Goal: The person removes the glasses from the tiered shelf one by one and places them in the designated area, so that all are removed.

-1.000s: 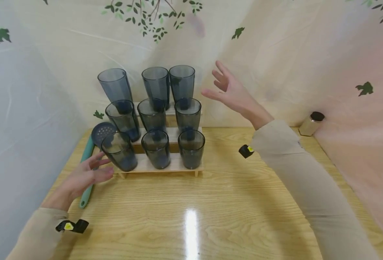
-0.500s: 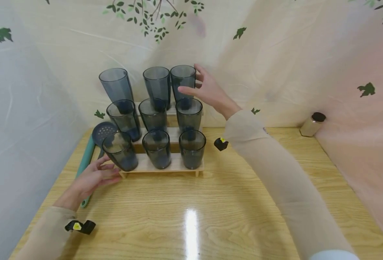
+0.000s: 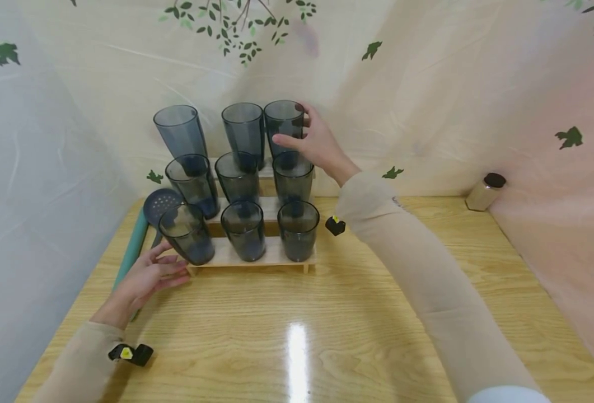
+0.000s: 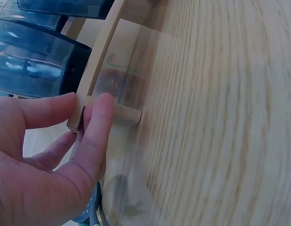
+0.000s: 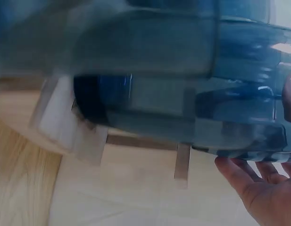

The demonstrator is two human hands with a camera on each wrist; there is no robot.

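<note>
Several smoky blue-grey drinking glasses stand in three rows on a stepped wooden rack. At the top row's right end, my right hand holds a drinking glass, thumb on its near side and fingers behind it. The right wrist view shows those fingertips against the glass wall. My left hand pinches the front left corner of the rack's lowest shelf. In the left wrist view its thumb and fingers close round the shelf edge beside the short leg, just below the front left glass.
A skimmer with a dark perforated head and a teal-handled utensil lie left of the rack. A jar with a black lid stands at the back right. A patterned cloth backdrop rises behind the table.
My right hand has moved left from beside the rack and taken hold of the top right glass. My left hand has moved right onto the rack's corner.
</note>
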